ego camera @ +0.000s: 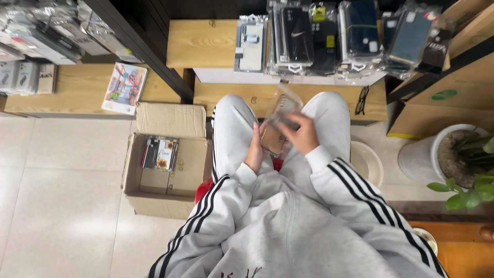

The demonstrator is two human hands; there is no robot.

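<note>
you're seated, both forearms bent in over your lap at frame centre. your left hand (254,152) is curled round the edge of a brown phone case (271,139), thumb side up, gripping it. your right hand (303,135) comes in from the right, wrist cocked, fingers pinched shut on a clear plastic sleeve (284,105) that sits just above the case and touches it. open cardboard box (164,170) sits lower left of your knees; packaged phone cases (329,38) are stacked on the wooden shelf (200,44) at top.

Brown phone case (271,140) in clear sleeve (284,105), held above lap.
</note>
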